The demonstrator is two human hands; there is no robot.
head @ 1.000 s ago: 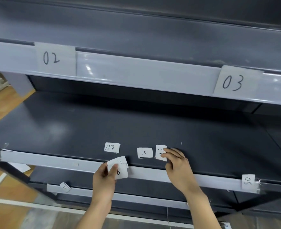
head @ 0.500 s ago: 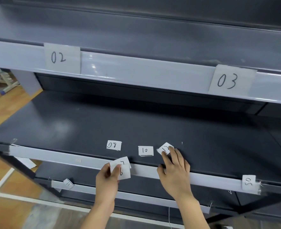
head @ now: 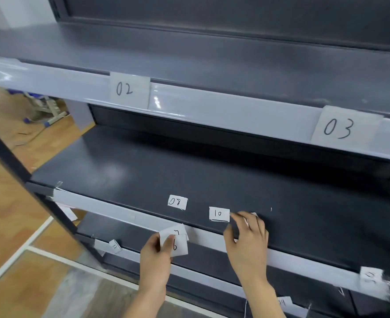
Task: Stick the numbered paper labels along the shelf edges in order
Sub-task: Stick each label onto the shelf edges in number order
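My left hand (head: 156, 253) pinches two small paper labels (head: 177, 245), a "6" in front and a "7" behind, in front of the middle shelf's pale edge strip (head: 97, 204). My right hand (head: 246, 242) rests curled on the dark shelf board, its fingers over a small label (head: 253, 215) that is mostly hidden. Loose labels "08" (head: 177, 202) and "10" (head: 219, 214) lie flat on the board. Labels "02" (head: 130, 90) and "03" (head: 340, 128) are stuck on the upper shelf edge. A blurred label (head: 371, 275) sits on the middle edge at right.
An "11" label (head: 115, 246) hangs on the lower shelf edge at left, and another paper (head: 284, 301) shows below my right wrist. A dark upright post (head: 6, 154) runs down the left side. Wooden floor with white lines lies beyond it.
The view has swung left and down. My right hand's fingers have closed further over the small label beside "10". My left hand still holds the "6" and "7" papers.
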